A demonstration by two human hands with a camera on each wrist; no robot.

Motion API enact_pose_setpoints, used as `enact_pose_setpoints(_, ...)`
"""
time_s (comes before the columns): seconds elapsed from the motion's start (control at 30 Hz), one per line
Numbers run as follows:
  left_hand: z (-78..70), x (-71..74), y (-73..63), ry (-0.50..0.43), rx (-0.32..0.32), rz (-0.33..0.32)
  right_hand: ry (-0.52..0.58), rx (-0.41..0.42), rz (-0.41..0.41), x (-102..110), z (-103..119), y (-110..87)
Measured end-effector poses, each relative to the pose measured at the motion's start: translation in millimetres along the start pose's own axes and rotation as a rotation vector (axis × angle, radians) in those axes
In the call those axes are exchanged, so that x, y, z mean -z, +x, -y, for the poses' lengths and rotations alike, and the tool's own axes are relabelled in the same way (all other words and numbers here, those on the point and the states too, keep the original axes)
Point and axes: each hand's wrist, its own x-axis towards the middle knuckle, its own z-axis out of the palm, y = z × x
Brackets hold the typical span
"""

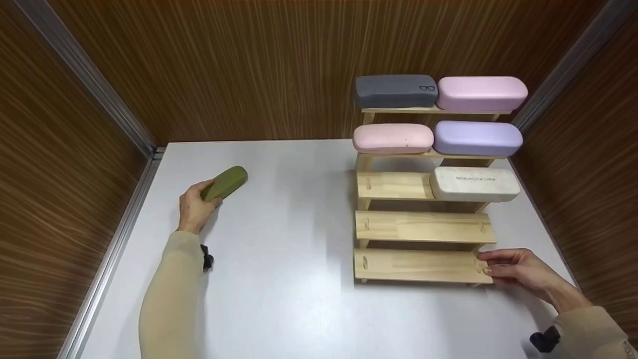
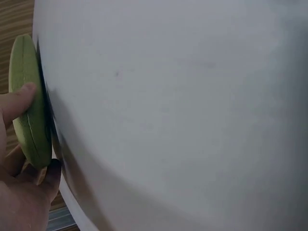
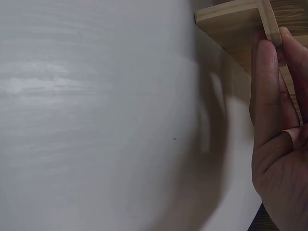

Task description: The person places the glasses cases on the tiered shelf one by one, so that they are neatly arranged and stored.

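On the left of the table, my left hand (image 1: 196,207) grips a green glasses case (image 1: 228,182). The left wrist view has the thumb on one side of this green case (image 2: 30,115) and the fingers around its near end. At the right, my right hand (image 1: 523,271) pinches the right end of the lowest shelf of a tiered wooden rack (image 1: 423,265). Thumb and fingers lie on either side of that board's edge (image 3: 270,24) in the right wrist view.
The rack's top tier bears a grey case (image 1: 396,92) and a pink case (image 1: 482,93). Below them sit a light pink case (image 1: 394,138) and a lilac case (image 1: 478,138). A white case (image 1: 475,184) lies right on the middle tier. Wood-grained walls (image 1: 249,70) enclose the white table (image 1: 279,299).
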Motion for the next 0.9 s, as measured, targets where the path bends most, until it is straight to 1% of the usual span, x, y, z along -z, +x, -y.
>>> enact_pose_setpoints(0.17,-2.0,2.9,-1.5,0.019,-0.011,0.008,0.014,0.009,0.002,0.4,-0.7,-0.2)
enact_pose_setpoints(0.37,-5.3,5.3,-5.8,0.037,0.012,0.045,0.015,0.028,0.008,0.0,-0.1,-0.1)
enact_pose_setpoints(0.43,-6.9,5.1,-7.1,0.037,0.010,0.058,0.018,0.031,0.014,0.1,0.1,-0.4)
enact_pose_setpoints(0.57,-11.0,3.6,-10.6,0.048,-0.005,0.064,0.014,0.013,0.017,0.6,1.2,-1.0)
enact_pose_setpoints(0.7,-16.1,2.0,-16.0,0.069,-0.003,0.071,0.020,0.006,0.025,1.7,1.1,-0.4)
enact_pose_setpoints(0.8,-21.1,1.6,-19.4,0.078,-0.032,0.082,0.033,0.014,0.030,2.1,0.1,0.5)
enact_pose_setpoints(0.9,-29.2,2.5,-22.3,0.092,-0.097,0.088,0.039,0.012,0.027,1.8,-1.6,1.0)
